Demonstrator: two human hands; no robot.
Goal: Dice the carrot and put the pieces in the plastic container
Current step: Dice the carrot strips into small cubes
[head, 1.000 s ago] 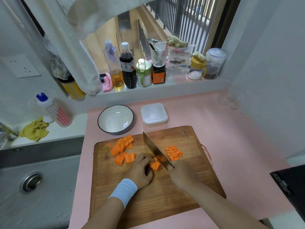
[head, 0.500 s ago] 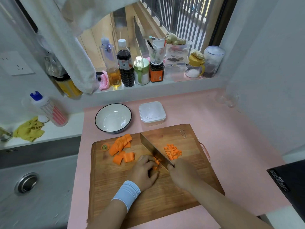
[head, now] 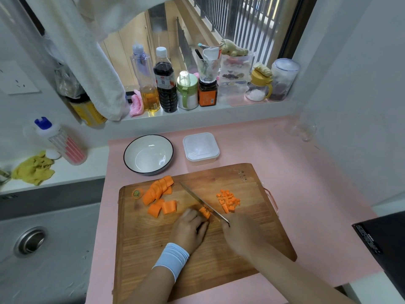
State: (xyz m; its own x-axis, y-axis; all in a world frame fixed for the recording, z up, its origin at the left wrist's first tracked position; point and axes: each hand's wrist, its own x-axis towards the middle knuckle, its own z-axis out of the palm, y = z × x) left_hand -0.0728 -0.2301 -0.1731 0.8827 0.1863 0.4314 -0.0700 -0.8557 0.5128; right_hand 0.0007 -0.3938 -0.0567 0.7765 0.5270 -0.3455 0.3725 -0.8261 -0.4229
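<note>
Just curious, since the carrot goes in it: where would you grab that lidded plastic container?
Probably grip the plastic container by its left and right walls, just under the lid rim, from above. It is low, square and stands flat, with the bowl apart on its left.

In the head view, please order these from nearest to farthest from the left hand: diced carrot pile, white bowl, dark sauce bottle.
1. Diced carrot pile, on the board, right of the left hand.
2. White bowl, beyond the board.
3. Dark sauce bottle, on the windowsill.
</note>
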